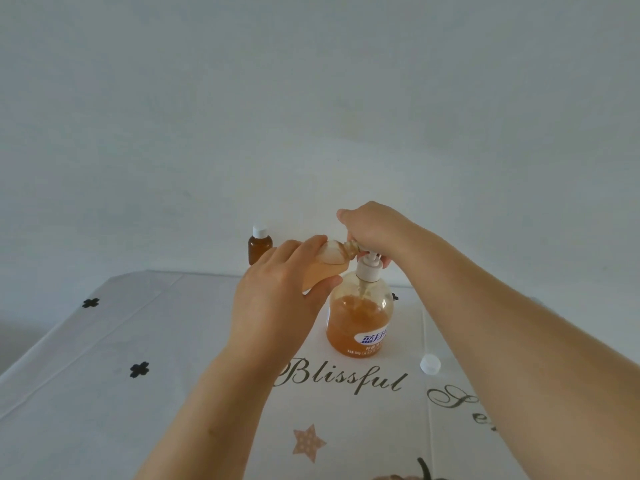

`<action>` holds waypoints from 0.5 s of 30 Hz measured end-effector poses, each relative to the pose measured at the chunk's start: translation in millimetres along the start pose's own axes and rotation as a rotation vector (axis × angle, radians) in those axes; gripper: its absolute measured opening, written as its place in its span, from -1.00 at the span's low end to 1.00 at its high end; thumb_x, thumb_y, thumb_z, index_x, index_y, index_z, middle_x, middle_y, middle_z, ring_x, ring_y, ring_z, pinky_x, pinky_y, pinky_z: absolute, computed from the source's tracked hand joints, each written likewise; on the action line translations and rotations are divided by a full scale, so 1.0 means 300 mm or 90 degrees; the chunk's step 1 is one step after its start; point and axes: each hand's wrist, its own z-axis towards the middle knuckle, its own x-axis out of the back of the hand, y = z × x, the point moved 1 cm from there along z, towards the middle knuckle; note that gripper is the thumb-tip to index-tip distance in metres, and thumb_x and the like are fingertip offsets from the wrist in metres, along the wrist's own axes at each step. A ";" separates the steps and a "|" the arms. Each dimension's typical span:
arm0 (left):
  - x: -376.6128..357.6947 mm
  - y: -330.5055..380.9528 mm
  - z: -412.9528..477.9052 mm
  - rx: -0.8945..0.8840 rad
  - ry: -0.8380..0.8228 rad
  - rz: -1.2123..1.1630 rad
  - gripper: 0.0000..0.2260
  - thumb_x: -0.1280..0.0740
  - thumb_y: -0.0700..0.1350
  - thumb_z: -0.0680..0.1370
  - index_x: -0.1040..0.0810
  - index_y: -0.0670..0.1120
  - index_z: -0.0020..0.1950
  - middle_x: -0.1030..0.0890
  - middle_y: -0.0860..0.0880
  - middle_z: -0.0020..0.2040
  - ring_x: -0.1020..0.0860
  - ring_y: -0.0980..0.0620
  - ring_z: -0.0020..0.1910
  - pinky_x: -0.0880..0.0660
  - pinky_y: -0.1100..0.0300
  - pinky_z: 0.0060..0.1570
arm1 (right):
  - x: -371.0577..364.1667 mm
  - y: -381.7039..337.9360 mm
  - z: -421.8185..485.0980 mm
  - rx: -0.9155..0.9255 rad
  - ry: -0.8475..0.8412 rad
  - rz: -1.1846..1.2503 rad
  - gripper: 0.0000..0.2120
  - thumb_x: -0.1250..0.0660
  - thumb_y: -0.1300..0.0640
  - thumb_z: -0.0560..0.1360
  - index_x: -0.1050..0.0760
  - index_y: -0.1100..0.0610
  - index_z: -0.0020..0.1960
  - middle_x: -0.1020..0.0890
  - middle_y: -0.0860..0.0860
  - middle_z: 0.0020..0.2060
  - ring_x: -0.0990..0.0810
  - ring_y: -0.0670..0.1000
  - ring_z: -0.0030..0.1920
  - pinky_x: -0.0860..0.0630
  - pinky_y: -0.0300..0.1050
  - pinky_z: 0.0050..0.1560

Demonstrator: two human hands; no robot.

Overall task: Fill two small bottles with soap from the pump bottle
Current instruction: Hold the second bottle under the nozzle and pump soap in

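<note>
The small bottle (330, 263) lies tilted almost on its side in the left hand (277, 299), its open neck pushed up against the spout of the pump bottle (360, 313), just under the right hand (370, 233). The likeliest slip, as I judge it, is at that joint: if the neck drifts off the spout while the pump goes down, soap will run over the fingers and onto the cloth (138, 341) below. A hard, fast press could also squirt past so narrow a mouth, and with the bottle held this flat, whatever is inside may creep back out at the lip (how full it is cannot be read through the fingers). The big bottle could rock, too, since no hand steadies its body.

The left hand is curled round the small bottle's body, thumb on top and fingers underneath, firmly closed on it. The right hand is folded down over the pump head, fingers bent and pressed together on it; its palm hides the contact.

A loose white cap (430, 363) lies on the cloth beneath the right forearm. A second brown bottle (259, 249), capped, stands beyond the left hand, well apart.
</note>
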 end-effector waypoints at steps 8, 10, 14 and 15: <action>0.003 -0.004 0.002 0.001 -0.005 -0.014 -0.58 -0.46 0.04 0.44 -0.52 0.01 0.28 -0.62 0.08 0.01 -0.56 0.02 -0.06 -0.38 0.20 -0.23 | 0.011 0.007 0.001 0.054 0.020 0.048 -0.76 -0.09 0.16 0.70 -0.46 0.25 0.00 -0.51 0.04 -0.35 -0.47 -0.05 -0.41 -0.43 -0.28 -0.42; -0.002 -0.003 0.002 0.000 -0.003 -0.014 -0.57 -0.46 0.04 0.44 -0.52 0.01 0.28 -0.62 0.08 0.01 -0.56 0.02 -0.07 -0.38 0.20 -0.24 | 0.011 0.011 0.001 0.063 0.021 0.050 -0.81 -0.09 0.17 0.70 -0.43 0.20 0.02 -0.45 0.01 -0.36 -0.41 -0.08 -0.42 -0.38 -0.27 -0.42; -0.013 -0.008 -0.001 0.001 -0.007 -0.008 -0.57 -0.50 0.01 0.42 -0.54 0.00 0.26 -0.62 0.07 -0.01 -0.57 0.01 -0.10 -0.39 0.19 -0.27 | -0.008 0.033 0.017 0.054 0.028 0.050 -0.79 -0.11 0.12 0.69 -0.45 0.19 0.01 -0.44 0.01 -0.34 -0.40 -0.06 -0.40 -0.35 -0.24 -0.41; -0.017 -0.014 -0.002 0.005 -0.011 -0.007 -0.57 -0.50 0.00 0.41 -0.54 0.00 0.25 -0.62 0.07 0.00 -0.58 0.01 -0.09 -0.38 0.20 -0.26 | -0.017 0.037 0.025 0.054 0.027 0.051 -0.79 -0.11 0.11 0.69 -0.47 0.18 0.02 -0.46 0.03 -0.31 -0.42 -0.03 -0.37 -0.39 -0.22 -0.37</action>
